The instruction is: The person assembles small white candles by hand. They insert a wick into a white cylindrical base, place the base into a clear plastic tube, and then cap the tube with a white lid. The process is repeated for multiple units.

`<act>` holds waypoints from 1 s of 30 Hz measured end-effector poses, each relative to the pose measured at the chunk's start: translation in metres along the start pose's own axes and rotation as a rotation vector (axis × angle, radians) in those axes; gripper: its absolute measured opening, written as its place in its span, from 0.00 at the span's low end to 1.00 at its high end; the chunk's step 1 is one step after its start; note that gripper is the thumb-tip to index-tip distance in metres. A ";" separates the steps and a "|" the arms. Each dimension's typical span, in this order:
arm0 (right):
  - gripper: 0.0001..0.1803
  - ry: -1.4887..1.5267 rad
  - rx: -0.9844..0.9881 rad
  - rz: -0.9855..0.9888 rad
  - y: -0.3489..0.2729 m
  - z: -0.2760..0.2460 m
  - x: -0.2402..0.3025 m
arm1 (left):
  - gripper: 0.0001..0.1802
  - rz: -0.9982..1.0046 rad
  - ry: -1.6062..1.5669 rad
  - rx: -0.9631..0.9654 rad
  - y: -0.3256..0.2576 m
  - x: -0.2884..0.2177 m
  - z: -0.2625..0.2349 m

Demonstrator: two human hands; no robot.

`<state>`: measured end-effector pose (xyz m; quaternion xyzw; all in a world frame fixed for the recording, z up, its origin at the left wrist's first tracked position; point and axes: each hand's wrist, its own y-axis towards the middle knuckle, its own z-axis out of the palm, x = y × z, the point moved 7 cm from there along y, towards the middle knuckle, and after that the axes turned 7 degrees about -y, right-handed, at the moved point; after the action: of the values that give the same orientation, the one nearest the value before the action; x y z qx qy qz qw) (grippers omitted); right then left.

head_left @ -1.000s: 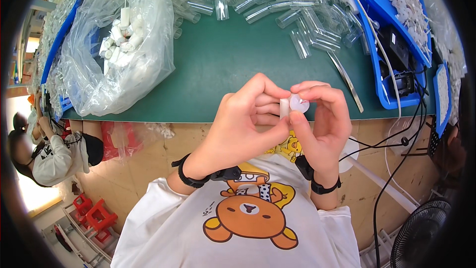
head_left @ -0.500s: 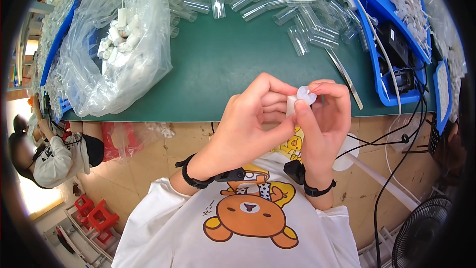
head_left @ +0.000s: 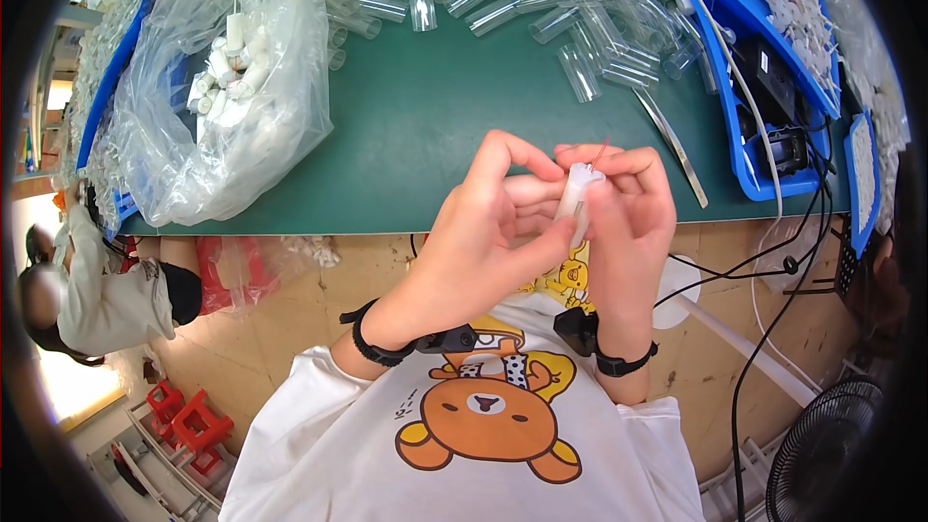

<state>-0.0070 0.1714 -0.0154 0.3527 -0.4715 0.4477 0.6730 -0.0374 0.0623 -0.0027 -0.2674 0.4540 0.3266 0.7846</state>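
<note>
A small white cylinder [head_left: 574,201] with a translucent white cap [head_left: 586,174] is held upright between my two hands near the table's front edge. Thin red wire [head_left: 600,153] sticks up from the cap end. My left hand [head_left: 507,217] is closed around the cylinder's left side, its fingers curled behind it. On the other side, my right hand [head_left: 633,208] pinches at the cap, the forefinger behind and the thumb in front. The fingers partly hide the cylinder.
At left, a clear plastic bag [head_left: 290,126] holds white cylinders [head_left: 220,66]. Clear tubes [head_left: 580,72] pile along the back. Tweezers [head_left: 671,147] lie right of my hands, beside a blue bin [head_left: 759,188] and cables. A person [head_left: 121,285] sits at far left.
The cap, earlier tilted with its round face showing, now sits against the top of the cylinder. My right fingers have shifted slightly, and the red wire now points upward.
</note>
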 end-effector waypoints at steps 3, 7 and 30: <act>0.08 0.054 0.061 0.098 0.005 -0.004 0.006 | 0.14 -0.027 -0.052 0.048 -0.002 -0.002 -0.001; 0.08 0.115 0.180 0.102 0.005 -0.006 0.008 | 0.12 -0.048 -0.122 0.040 -0.005 -0.003 0.000; 0.20 0.074 0.114 -0.150 -0.008 -0.016 0.009 | 0.15 0.123 0.187 -0.003 -0.008 -0.016 -0.005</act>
<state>0.0071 0.1851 -0.0124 0.4079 -0.3926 0.4348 0.7003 -0.0396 0.0490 0.0103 -0.2695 0.5403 0.3486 0.7169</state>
